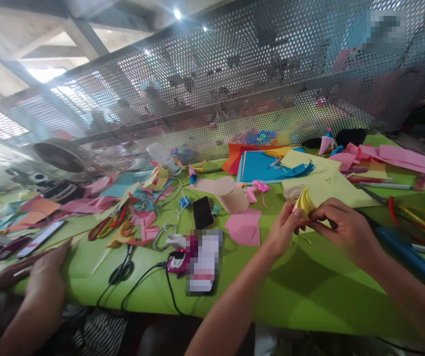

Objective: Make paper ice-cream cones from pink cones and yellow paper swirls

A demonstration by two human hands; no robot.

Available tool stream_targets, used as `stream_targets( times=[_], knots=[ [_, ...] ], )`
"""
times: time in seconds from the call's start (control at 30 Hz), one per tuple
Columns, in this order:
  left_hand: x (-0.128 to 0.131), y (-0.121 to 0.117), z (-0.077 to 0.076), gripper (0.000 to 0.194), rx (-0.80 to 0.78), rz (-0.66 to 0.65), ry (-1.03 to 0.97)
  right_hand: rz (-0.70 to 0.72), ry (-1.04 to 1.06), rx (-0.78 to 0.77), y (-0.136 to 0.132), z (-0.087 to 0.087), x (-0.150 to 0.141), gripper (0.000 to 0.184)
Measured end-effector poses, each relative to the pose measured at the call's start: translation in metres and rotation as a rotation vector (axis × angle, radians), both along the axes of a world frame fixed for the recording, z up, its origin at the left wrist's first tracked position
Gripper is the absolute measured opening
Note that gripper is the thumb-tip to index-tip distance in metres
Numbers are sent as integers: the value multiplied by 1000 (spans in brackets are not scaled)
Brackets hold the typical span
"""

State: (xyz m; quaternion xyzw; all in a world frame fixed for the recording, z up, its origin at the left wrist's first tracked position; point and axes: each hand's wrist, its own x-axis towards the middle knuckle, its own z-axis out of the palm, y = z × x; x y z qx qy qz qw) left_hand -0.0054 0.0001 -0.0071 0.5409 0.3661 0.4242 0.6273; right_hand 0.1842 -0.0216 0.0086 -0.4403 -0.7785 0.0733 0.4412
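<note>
A yellow folded paper piece [305, 202] with curved pleats is held up over the green table [308, 287]. My left hand [284, 227] pinches it from the left, thumb along its lower edge. On the other side, the closed fingers of my right hand [340, 222] grip its lower right edge; their tips are partly hidden. Behind my hands lie pale yellow paper sheets [327, 183]. A pink paper piece [245, 227] rests to the left of my left hand, near a pale cup [230, 194].
Another person's hand [49, 272] lies on the table at the left, near scissors [106, 220]. A black phone [203, 213], a power bank with cables [178, 262] and blue sheets [259, 166] are around. Orange-handled scissors [392, 212] lie right. A perforated metal screen [197, 99] stands behind.
</note>
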Motion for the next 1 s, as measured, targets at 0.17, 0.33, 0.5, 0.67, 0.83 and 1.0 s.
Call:
stream_targets(
  times=[0.17, 0.33, 0.5, 0.67, 0.83, 1.0],
  knots=[
    [0, 1, -4, 60, 9, 2, 19, -24, 68, 21, -5, 2, -4, 4],
    [0, 0, -4, 54, 54, 3, 62, 36, 101, 31, -10, 6, -10, 8],
    [0, -1, -3, 52, 54, 1, 58, 23, 89, 56, -9, 3, -10, 12],
    [0, -2, -3, 53, 90, 8, 68, 7, 28, 41, -7, -4, -7, 10],
    [0, -4, 1, 52, 122, 0, 66, 0, -22, 25, -6, -6, -6, 6],
    [1, -5, 4, 54, 124, 0, 54, -25, -1, -1, -5, -6, -6, 11]
  ],
)
